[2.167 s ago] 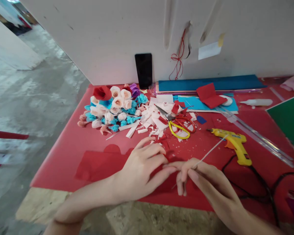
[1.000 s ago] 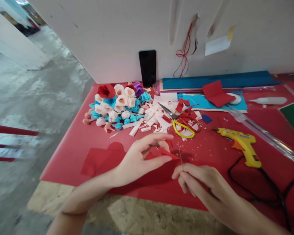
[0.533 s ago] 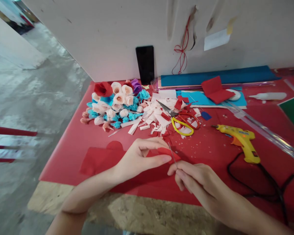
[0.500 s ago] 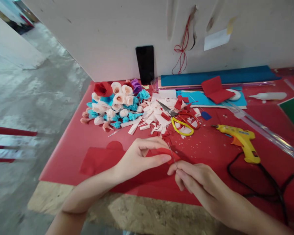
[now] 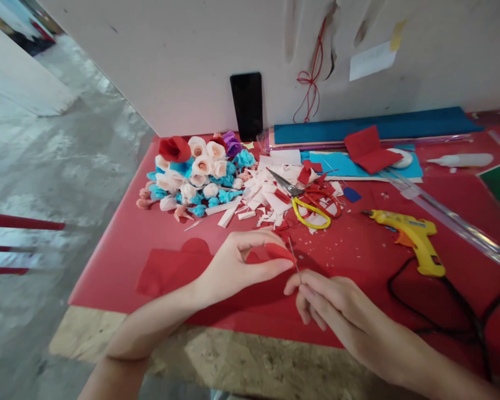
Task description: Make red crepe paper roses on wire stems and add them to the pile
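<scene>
My left hand (image 5: 241, 264) pinches a curved piece of red crepe paper (image 5: 278, 253) between thumb and fingers, above the red table cover. A thin metal stick (image 5: 294, 260), like a wire or needle, is gripped between the thumb and forefinger of my right hand (image 5: 329, 300). Its upper part lies against the paper's right edge, by my left fingertips. Flat red paper pieces (image 5: 166, 269) lie left of my left hand. Beyond my hands are scissors (image 5: 310, 211) with one yellow and one red handle, resting on pale and red paper scraps (image 5: 266, 189).
Paper flowers (image 5: 200, 172) in white, blue, red and purple are heaped at the back left. A black phone (image 5: 247, 105) leans on the wall. At right lie a yellow glue gun (image 5: 412, 233) with a black cord, a white bottle (image 5: 462, 160) and folded blue paper (image 5: 366, 130).
The red paper has drawn back to the left, so less of it shows past my left fingertips. The stick stays in my right hand, now at the paper's edge.
</scene>
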Motion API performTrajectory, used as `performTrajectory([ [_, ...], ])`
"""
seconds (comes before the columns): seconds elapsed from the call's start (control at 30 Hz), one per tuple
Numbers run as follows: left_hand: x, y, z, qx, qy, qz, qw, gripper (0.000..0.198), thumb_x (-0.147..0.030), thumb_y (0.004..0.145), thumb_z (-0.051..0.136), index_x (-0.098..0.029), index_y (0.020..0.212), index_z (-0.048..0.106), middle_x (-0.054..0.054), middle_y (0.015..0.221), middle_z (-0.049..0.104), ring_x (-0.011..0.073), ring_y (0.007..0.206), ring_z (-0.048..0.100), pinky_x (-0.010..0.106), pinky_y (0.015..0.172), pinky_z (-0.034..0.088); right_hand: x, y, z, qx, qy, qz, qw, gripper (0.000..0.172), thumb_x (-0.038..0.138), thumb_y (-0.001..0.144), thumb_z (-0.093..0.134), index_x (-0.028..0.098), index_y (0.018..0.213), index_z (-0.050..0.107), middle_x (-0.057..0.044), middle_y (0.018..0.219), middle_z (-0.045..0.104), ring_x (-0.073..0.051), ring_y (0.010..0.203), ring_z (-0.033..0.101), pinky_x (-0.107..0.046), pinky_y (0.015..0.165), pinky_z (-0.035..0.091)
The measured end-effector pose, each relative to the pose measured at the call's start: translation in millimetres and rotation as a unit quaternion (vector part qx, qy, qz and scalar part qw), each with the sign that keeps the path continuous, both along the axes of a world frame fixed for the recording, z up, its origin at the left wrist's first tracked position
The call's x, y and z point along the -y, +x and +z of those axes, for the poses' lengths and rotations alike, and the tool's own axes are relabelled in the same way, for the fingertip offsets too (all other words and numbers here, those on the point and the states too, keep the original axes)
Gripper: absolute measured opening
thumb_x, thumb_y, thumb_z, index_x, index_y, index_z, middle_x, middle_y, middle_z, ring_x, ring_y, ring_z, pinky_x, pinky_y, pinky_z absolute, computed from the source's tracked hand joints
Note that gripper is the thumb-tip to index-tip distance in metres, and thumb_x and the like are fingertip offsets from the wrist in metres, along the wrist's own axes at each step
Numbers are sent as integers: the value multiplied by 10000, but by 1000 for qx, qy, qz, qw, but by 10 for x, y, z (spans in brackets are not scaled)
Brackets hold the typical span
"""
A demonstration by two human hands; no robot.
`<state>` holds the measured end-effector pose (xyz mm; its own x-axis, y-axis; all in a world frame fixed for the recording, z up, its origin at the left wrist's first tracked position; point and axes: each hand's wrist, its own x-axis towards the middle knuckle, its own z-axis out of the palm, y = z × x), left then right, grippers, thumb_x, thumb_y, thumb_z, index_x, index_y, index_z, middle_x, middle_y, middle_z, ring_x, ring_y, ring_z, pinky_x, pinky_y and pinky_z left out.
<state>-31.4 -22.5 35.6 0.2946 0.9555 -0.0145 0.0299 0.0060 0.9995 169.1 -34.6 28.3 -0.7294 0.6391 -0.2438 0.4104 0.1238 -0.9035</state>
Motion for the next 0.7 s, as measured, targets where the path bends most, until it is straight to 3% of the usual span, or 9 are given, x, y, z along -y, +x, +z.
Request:
performTrajectory([
  [0.7,6,31,-42,43,-22,-6,999,137,-106,723,668,-214,793,717,7,775,671,134,858,578,299,898,433,-22,-17,14,8,6,18,1000,232,207,953,254,202,895,479,27,711,533,-82,614,485,-216,621,384],
])
